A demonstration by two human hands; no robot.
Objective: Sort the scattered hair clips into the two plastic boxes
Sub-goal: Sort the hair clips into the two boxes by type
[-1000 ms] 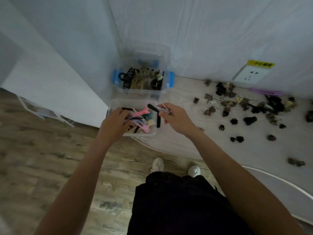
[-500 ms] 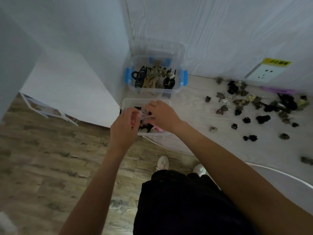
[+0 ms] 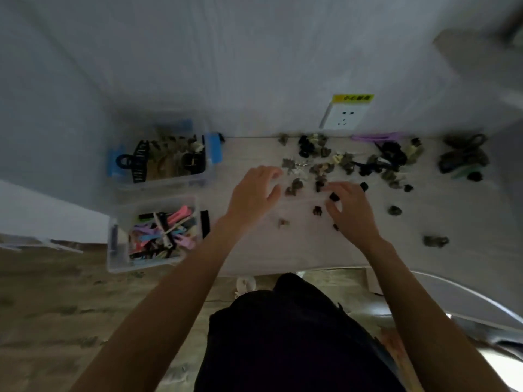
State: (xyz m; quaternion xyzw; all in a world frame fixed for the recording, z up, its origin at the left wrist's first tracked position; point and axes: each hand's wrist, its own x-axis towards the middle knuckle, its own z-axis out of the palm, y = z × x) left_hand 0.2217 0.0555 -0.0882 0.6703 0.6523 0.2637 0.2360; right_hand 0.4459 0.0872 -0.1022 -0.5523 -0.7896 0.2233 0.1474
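Two clear plastic boxes stand at the table's left end. The far box (image 3: 210,168) has blue latches and holds dark and brown claw clips. The near box (image 3: 113,250) holds pink, purple and blue flat clips. Several small dark claw clips (image 3: 319,168) lie scattered across the table to the right. My left hand (image 3: 254,190) hovers open over the table beside the scatter. Above the small clips my right hand (image 3: 351,210) spreads its fingers, and a black clip (image 3: 334,197) lies at its fingertips; whether it is gripped is unclear.
A black clip (image 3: 205,226) lies just outside the near box. Purple clips (image 3: 376,137) and a dark green pile (image 3: 464,157) sit at the far right by the wall. A wall socket (image 3: 345,117) is above the table (image 3: 283,250). Wooden floor lies at left.
Both hands have left the near box and moved right to the scattered clips. The silver clip held by the right hand a second ago is gone from it. The view has swung right.
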